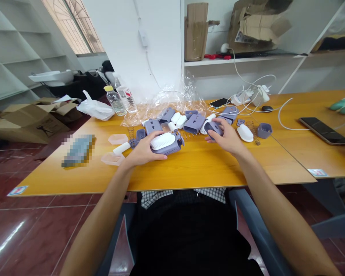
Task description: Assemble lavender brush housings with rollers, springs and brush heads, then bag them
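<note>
My left hand (141, 150) is closed around a purple-grey plastic housing (172, 148) with a white ribbed piece (162, 141) set in its upper side. To the right, my right hand (228, 138) grips a smaller purple-grey plastic cup (211, 126), and the two parts are apart. Between and behind the hands lie more purple housings (194, 122) and white oval pieces (181, 121). Small springs or screws (189, 135) are scattered in front of them. Right of my right hand are a white oval cover (245, 133), a coil spring (256, 134) and another purple cup (264, 130).
Clear plastic trays (112, 158) and a white cylinder (121, 148) lie left. Bottles (115, 100), a white bag (96, 109) and clear wrapping (172, 100) stand behind. Cables (247, 111), a phone (220, 102) and a tablet (324, 130) are on the right.
</note>
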Available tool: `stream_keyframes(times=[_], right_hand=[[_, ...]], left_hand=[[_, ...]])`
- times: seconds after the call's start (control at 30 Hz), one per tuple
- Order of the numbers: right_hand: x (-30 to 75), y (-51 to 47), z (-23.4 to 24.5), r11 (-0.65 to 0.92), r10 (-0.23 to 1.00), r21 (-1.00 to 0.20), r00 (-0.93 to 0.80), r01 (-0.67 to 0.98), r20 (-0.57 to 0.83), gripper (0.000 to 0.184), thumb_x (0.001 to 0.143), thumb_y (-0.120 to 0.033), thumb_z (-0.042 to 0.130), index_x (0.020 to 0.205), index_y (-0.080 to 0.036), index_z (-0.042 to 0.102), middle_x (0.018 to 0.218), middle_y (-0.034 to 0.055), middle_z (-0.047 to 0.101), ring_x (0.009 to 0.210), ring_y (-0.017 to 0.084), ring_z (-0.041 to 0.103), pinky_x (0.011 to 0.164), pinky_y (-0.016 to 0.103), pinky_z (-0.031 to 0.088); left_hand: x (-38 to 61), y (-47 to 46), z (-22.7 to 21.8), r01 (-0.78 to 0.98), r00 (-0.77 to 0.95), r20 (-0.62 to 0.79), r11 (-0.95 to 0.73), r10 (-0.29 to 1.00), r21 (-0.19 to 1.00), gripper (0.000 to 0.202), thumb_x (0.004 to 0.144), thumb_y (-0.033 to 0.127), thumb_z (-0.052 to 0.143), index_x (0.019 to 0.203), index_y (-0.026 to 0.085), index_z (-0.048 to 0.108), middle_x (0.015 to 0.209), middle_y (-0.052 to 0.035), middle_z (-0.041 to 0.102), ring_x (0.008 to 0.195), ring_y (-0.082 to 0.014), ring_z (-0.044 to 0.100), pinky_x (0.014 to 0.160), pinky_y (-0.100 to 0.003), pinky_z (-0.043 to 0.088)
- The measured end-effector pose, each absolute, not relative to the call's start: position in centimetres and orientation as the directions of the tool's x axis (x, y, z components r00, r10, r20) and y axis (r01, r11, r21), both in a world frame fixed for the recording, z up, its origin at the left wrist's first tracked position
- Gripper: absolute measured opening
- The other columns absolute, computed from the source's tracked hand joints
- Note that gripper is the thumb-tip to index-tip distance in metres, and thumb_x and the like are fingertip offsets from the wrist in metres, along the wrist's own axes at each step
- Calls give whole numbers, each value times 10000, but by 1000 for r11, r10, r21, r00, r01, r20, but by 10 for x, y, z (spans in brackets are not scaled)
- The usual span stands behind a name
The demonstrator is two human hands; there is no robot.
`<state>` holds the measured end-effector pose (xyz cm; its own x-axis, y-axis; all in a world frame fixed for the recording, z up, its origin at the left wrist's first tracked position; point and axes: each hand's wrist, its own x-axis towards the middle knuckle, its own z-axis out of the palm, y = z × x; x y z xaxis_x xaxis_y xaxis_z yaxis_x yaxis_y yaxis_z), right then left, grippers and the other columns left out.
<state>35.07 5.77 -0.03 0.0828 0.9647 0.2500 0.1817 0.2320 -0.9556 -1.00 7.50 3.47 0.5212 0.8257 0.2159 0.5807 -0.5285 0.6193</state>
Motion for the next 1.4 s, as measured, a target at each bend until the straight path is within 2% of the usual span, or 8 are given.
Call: stream_keyframes(times=[0.27,0.47,0.53,0.7,0.83,0.97,1.23,1.4], right_hand=[[354,59,-2,375,898,-857,91,353,431,612,917,-427,731,1480,-291,535,1268,149,710,829,328,820,797,569,700],[353,56,2,475,801,-686,52,551,596,589,928,-379,710,1487,-289,551,1344,141,727,1156,382,754,987,607,623],[352,54,4,486,781,-642,34,593,623,579,919,-369,719,1471,-283,568,1352,135,735,1186,382,737,1027,610,596],[348,53,7,479,775,-588,1,651,632,572,917,-378,717,1464,-277,580,1291,124,763,1085,362,753,980,582,604],[347,53,5,486,768,-568,-14,664,641,573,917,-372,711,1467,-282,577,1326,122,750,1093,360,748,933,551,620],[348,53,5,469,782,-569,-19,676,622,565,917,-363,710,1458,-259,583,1289,128,765,1025,348,761,939,547,614],[343,49,4,423,839,-559,-75,713,539,550,921,-373,681,1447,-240,588,1265,131,778,1043,360,757,953,545,590],[341,49,5,423,838,-562,-71,711,541,538,926,-402,683,1435,-257,588,1239,129,776,1130,393,733,980,576,573]], left_hand=[[-10,76,34,602,519,192,-515,833,610,1013,687,554,933,1544,230,504,1571,-131,582,1423,-402,561,1209,-529,448],[-10,77,34,612,528,191,-527,828,590,998,706,537,927,1558,243,499,1594,-127,569,1440,-407,550,1224,-536,433],[-9,76,34,616,526,187,-523,830,589,998,702,534,927,1554,234,502,1590,-129,571,1438,-407,551,1219,-533,439],[-8,75,35,630,522,174,-515,835,581,982,704,546,912,1542,228,509,1565,-127,591,1405,-405,577,1198,-534,459],[-7,75,35,629,523,179,-519,833,579,976,713,535,911,1546,231,504,1560,-120,599,1396,-392,588,1190,-511,469],[-5,75,33,650,525,180,-528,832,546,931,746,506,889,1550,241,499,1561,-111,607,1400,-380,597,1178,-496,481],[-3,70,48,703,572,131,-567,809,429,936,788,597,851,1586,253,501,1623,-125,557,1471,-404,538,1253,-534,404],[9,74,66,679,619,123,-607,776,414,850,820,664,811,1539,280,572,1600,-111,583,1457,-391,555,1256,-533,394]])
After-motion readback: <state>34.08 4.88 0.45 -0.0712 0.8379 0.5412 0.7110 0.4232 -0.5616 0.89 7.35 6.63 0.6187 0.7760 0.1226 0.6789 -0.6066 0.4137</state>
